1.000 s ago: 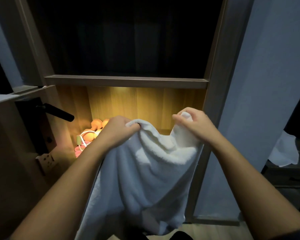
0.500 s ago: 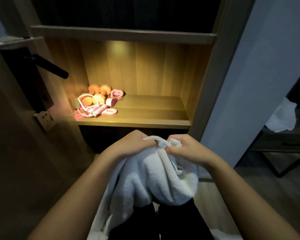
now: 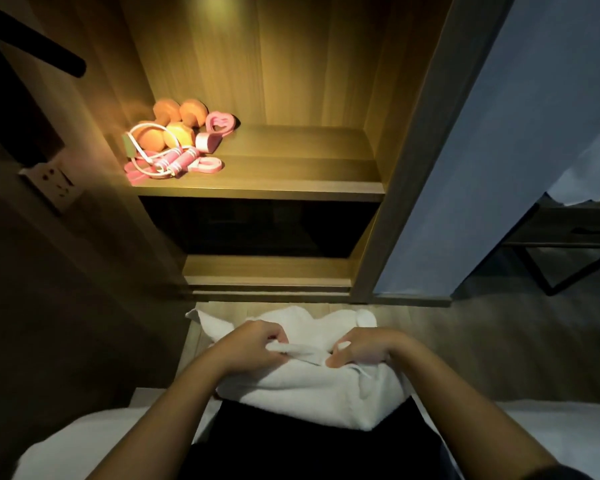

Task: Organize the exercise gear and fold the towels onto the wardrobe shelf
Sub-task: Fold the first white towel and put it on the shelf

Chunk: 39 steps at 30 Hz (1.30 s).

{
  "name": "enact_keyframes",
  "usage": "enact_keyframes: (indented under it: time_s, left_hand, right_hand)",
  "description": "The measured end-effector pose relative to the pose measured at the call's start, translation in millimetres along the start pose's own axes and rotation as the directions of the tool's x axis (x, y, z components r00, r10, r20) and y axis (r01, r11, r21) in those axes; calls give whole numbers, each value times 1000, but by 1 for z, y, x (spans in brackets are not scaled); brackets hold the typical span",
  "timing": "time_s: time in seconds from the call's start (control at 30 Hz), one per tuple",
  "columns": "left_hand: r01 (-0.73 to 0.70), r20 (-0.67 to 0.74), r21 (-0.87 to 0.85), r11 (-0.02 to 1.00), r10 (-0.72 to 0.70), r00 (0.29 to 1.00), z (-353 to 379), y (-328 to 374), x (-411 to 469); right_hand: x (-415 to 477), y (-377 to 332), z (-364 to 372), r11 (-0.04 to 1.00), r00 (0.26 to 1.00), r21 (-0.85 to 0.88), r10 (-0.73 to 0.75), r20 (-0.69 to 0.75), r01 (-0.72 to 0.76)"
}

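At the lower centre of the frame, the left grip and the right grip are each pinching a fold of the white towel, which is lying bunched over the person's lap. In the upper left, orange and pink gear is sitting piled at the left end of the lit shelf.

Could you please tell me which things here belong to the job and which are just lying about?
Job: towel, gripped by left hand and right hand; shelf; dumbbells; rope; pink heart; far cloth, likely a towel.
Lying about: socket; door handle; side table.
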<state>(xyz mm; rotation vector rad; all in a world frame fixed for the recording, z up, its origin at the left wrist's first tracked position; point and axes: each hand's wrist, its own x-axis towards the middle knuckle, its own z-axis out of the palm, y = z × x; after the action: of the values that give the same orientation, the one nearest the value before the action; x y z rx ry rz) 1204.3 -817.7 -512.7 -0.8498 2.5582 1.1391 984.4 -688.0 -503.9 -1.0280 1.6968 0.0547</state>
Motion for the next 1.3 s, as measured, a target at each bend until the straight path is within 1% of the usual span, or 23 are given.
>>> enact_keyframes:
  time_s: [0.07, 0.13, 0.17, 0.23, 0.27, 0.3, 0.37, 0.47, 0.6, 0.63, 0.67, 0.73, 0.8, 0.9, 0.93, 1.0, 1.03, 1.07, 1.13, 1.2, 1.23, 1.3]
  left_hand:
    - [-23, -45, -72, 997, 20, 999, 4, 0, -2]
    - [-16, -71, -147, 989, 6, 997, 7, 1, -5]
    - [-3, -86, -171, 985, -12, 996, 9, 2, -7]
    - [42, -101, -209, 977, -64, 993, 10, 7, -8]
    - [67, -97, -222, 973, -90, 991, 11, 9, -8]
    - [89, -87, -227, 970, -111, 990, 11, 12, -7]
    - [119, -61, -230, 966, -137, 989, 12, 16, -5]
    - [146, -42, -240, 960, -160, 986, 12, 15, -6]
    - [79, -37, -269, 960, -92, 995, 7, 3, -14]
    - [86, -42, -265, 960, -100, 994, 5, -3, -16]
    - [108, -48, -245, 963, -124, 991, 1, -11, -18]
    - [152, -51, -148, 977, -161, 986, -12, -27, -23]
    - [168, -18, -55, 984, -169, 985, -26, -39, -27]
    - [130, 64, -88, 988, -125, 990, -36, -47, -35]
    - [100, 73, -53, 994, -96, 993, -34, -48, -37]
    - [81, 24, 88, 993, -83, 996, -25, -51, -38]
    - [77, -23, 116, 990, -75, 997, -20, -51, -38]
    - [79, -62, 106, 991, -72, 995, -16, -50, -37]
    - [66, -98, -12, 998, -66, 993, -12, -46, -37]
    - [20, -123, -120, 993, -35, 992, -16, -37, -38]
    - [-16, -129, -145, 989, -3, 992, -20, -29, -38]
    - [-100, -106, -135, 986, 86, 991, -30, -8, -34]
  right_hand:
    - [2, 2, 1, 999, 998, 38, -4, -57, 6]
    - [5, 7, 7, 992, 988, 113, -29, -152, 47]
    - [5, 10, 12, 983, 973, 155, -63, -223, 99]
    - [6, 16, 20, 947, 917, 233, -122, -379, 222]
    - [5, 18, 23, 927, 894, 257, -144, -425, 272]
    - [3, 18, 26, 914, 881, 261, -173, -439, 310]
    - [2, 17, 27, 919, 886, 218, -220, -407, 328]
    - [6, 13, 25, 962, 922, 141, -171, -348, 232]
    - [10, 17, 23, 967, 933, 164, -130, -336, 194]
    - [10, 19, 23, 965, 935, 182, -119, -333, 188]
    - [10, 20, 22, 964, 938, 196, -110, -329, 181]
    - [12, 19, 21, 966, 945, 202, -92, -314, 161]
    - [15, 20, 19, 967, 948, 206, -83, -308, 151]
    - [20, 22, 18, 971, 949, 196, -73, -308, 138]
    - [21, 23, 18, 969, 949, 202, -74, -308, 141]
    - [22, 22, 17, 967, 949, 219, -60, -309, 132]
    - [21, 21, 17, 967, 950, 224, -48, -308, 121]
    - [19, 19, 16, 966, 952, 231, -43, -303, 117]
    - [12, 16, 13, 966, 951, 233, -38, -308, 114]
    - [0, 11, 8, 964, 920, 199, -90, -382, 176]
    - [-7, 7, 4, 956, 885, 168, -144, -443, 239]
    - [-22, -7, -6, 923, 792, 66, -287, -539, 380]
